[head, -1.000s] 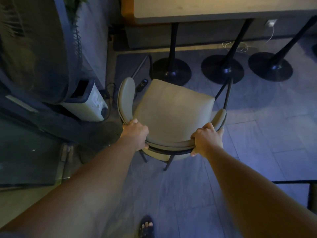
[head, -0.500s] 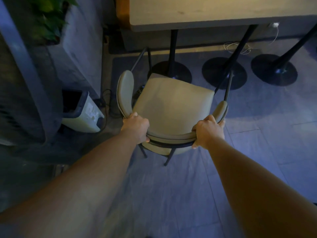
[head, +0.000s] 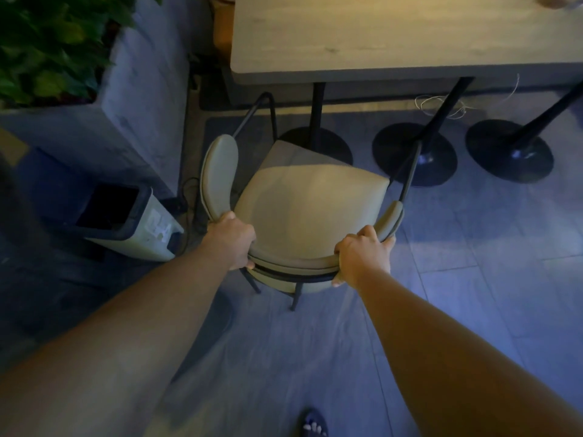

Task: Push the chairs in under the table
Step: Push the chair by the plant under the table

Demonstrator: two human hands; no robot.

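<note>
Wooden table (head: pixel 394 36) on black pedestal legs, its near edge above the front of the seat of a beige chair (head: pixel 310 209). Left hand (head: pixel 232 241) and right hand (head: pixel 362 257) each grasp the curved backrest. Small white bin (head: pixel 132 222) stands left of the chair.

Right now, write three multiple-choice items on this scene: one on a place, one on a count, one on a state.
1. Where does the bin stand?
A. left of the chair
B. on the table
C. right of the chair

2. How many round table bases show?
A. one
B. three
C. five

3. How are the hands?
A. both free
B. one gripping
C. both gripping the backrest

A: it sits by the planter wall. B: three black discs on the floor. C: left hand and right hand clasp the backrest.
</note>
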